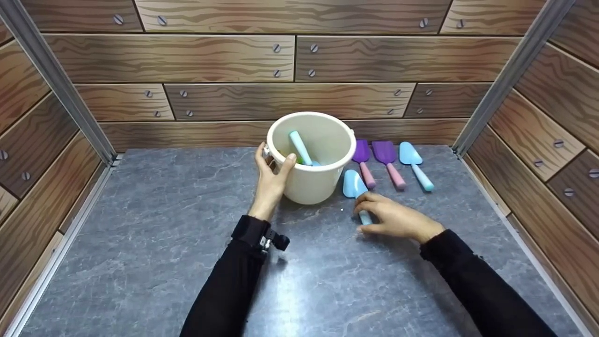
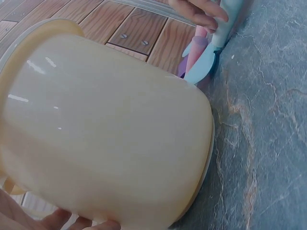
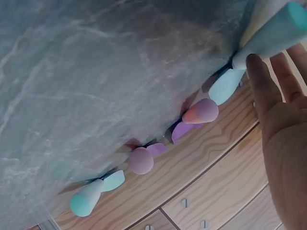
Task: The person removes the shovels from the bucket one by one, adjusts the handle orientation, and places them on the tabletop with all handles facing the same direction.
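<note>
Blue shovel (image 1: pixel 353 185) beside the cream bucket (image 1: pixel 308 187)

No legible text — no numbers either.

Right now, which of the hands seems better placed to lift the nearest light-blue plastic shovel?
Probably the right hand: its fingers are at the handle of that light-blue plastic shovel, while the left hand is occupied holding the cream plastic bucket.
</note>
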`<state>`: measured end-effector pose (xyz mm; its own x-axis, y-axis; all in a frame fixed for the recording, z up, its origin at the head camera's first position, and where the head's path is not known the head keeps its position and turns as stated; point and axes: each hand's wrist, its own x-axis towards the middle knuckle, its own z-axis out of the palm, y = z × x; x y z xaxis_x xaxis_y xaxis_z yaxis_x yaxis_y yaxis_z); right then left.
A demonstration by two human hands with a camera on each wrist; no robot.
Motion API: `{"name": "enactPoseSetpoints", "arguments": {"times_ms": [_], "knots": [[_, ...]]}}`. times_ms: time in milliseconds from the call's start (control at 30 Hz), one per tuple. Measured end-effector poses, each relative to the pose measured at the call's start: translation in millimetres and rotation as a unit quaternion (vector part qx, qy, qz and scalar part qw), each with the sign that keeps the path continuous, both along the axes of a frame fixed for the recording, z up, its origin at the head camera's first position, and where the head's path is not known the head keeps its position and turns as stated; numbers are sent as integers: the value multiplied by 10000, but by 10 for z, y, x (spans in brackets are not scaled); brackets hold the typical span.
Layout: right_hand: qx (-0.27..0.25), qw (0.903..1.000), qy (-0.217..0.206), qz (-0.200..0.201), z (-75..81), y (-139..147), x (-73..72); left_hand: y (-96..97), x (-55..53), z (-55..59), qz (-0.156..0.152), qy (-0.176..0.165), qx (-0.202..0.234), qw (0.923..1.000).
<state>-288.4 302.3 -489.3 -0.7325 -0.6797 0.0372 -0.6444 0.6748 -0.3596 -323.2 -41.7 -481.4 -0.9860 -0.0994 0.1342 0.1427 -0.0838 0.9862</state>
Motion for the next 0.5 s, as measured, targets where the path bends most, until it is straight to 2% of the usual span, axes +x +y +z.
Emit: {"name": "enactPoseSetpoints", "arguments": {"times_ms": [133, 267, 500], "knots": [[-198, 9994, 100, -248, 104, -45, -14, -2, -10, -9, -7, 7, -4, 10000], [-657, 9954, 250, -649, 241, -99, -55, -8, -13, -9, -56, 19, -16, 10000], [-942, 9862, 139, -1358, 434, -205, -134, -11, -10, -9, -28, -22, -52, 10000]]}}
